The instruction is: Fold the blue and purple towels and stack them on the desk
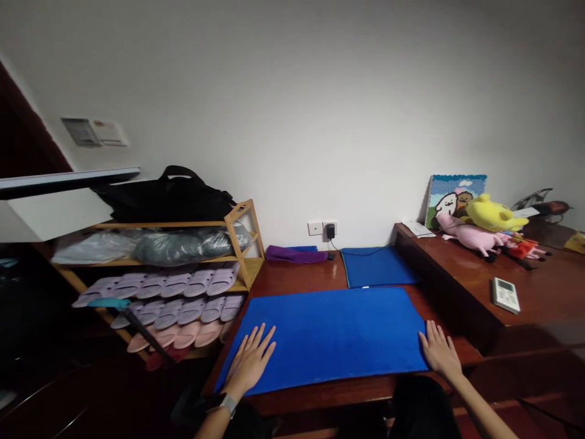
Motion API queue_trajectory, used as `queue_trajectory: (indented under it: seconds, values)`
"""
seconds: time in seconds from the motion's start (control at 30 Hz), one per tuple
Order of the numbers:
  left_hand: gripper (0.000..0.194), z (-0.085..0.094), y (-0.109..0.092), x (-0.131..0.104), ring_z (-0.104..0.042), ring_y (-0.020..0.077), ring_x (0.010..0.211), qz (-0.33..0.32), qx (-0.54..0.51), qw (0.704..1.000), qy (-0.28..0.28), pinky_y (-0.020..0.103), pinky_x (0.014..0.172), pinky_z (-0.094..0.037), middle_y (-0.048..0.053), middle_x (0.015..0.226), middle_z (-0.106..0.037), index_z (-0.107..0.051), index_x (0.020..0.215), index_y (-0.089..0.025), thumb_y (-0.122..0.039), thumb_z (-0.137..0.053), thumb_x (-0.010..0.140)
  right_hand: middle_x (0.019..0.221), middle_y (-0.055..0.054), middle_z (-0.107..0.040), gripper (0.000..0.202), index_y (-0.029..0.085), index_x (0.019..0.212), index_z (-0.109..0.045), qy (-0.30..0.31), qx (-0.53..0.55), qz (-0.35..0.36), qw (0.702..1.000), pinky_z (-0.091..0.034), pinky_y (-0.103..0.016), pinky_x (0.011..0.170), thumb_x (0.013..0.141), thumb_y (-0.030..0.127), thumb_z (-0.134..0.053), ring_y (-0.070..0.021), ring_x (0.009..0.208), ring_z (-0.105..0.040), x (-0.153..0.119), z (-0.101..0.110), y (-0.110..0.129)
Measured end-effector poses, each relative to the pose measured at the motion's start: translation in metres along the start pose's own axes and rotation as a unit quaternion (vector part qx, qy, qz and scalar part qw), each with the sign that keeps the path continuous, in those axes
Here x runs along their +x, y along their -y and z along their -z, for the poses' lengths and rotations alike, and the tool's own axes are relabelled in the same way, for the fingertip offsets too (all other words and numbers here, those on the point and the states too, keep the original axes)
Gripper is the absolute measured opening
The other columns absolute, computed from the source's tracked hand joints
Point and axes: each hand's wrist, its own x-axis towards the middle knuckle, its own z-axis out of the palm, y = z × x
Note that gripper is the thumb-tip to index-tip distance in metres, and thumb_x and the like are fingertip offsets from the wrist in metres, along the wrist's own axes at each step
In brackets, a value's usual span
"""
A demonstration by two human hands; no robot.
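The cloth lies flat on the tabletop, between both grips: the left grip rests palm down over its left side, fingers spread; the right grip lies flat at its right edge, fingers slightly parted. Just beyond its far edge sits a folded blue mat, with a crumpled purple towel near the wall. A raised ledge bounds the right, bearing plush toys. The cloth is rectangular, matte, nearly smooth; the tabletop is glossy reddish wood.
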Motion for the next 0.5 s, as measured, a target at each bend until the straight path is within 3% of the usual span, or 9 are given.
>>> queue_trajectory:
  seconds: [0.1,0.17,0.23,0.3,0.4,0.5]
  values:
    - [0.058,-0.002,0.002,0.001,-0.024,0.0254,0.155,-0.005,0.004,1.000,-0.005,0.050,0.124,-0.023,0.003,0.167,-0.028,-0.031,0.158,-0.036,-0.055,-0.031,0.104,0.167,-0.009,-0.027,0.075,0.013,0.160,-0.031,-0.005,0.003,-0.004,1.000,-0.023,-0.048,0.122,0.096,0.052,-0.020,-0.0259,0.154,-0.025,0.002,0.006,0.002]
    - [0.057,-0.004,0.002,0.001,-0.026,0.0256,0.154,-0.009,0.008,1.000,-0.010,0.050,0.124,-0.024,0.002,0.167,-0.029,-0.031,0.158,-0.037,-0.055,-0.031,0.104,0.161,-0.011,-0.040,0.070,0.016,0.154,-0.043,-0.012,0.011,0.000,1.000,-0.031,-0.051,0.117,0.096,0.052,-0.025,-0.0304,0.147,-0.037,0.011,0.015,0.001]
    - [0.057,-0.006,0.002,0.000,-0.027,0.0252,0.154,-0.011,0.013,1.000,-0.015,0.049,0.124,-0.025,0.001,0.167,-0.029,-0.032,0.157,-0.038,-0.055,-0.032,0.103,0.150,-0.013,-0.054,0.063,0.019,0.145,-0.055,-0.024,0.037,0.020,0.999,-0.040,-0.052,0.110,0.096,0.049,-0.029,-0.0337,0.134,-0.051,0.029,0.027,-0.001]
    - [0.057,-0.006,0.003,0.000,-0.028,0.0245,0.154,-0.012,0.021,1.000,-0.017,0.048,0.124,-0.026,0.000,0.167,-0.029,-0.032,0.157,-0.038,-0.055,-0.031,0.103,0.139,-0.014,-0.062,0.056,0.019,0.136,-0.063,-0.039,0.079,0.065,0.994,-0.044,-0.045,0.106,0.097,0.043,-0.031,-0.0309,0.123,-0.059,0.055,0.039,0.000]
    - [0.058,-0.001,0.007,0.001,-0.032,0.0257,0.152,-0.019,0.040,0.999,-0.019,0.049,0.123,-0.028,0.001,0.166,-0.033,-0.035,0.157,-0.036,-0.053,-0.033,0.102,0.136,-0.011,-0.065,0.052,0.017,0.131,-0.067,-0.052,0.123,0.115,0.984,-0.043,-0.034,0.107,0.098,0.034,-0.030,-0.0241,0.123,-0.060,0.097,0.050,0.009]
    - [0.056,0.010,-0.006,0.006,-0.039,0.0310,0.148,-0.025,0.057,0.997,-0.036,0.053,0.121,-0.032,0.004,0.160,-0.045,-0.048,0.152,-0.031,-0.044,-0.041,0.097,0.142,-0.010,-0.061,0.051,0.017,0.135,-0.065,-0.063,0.130,0.136,0.980,-0.039,-0.034,0.113,0.098,0.032,-0.033,-0.0226,0.131,-0.055,0.130,0.045,0.023]
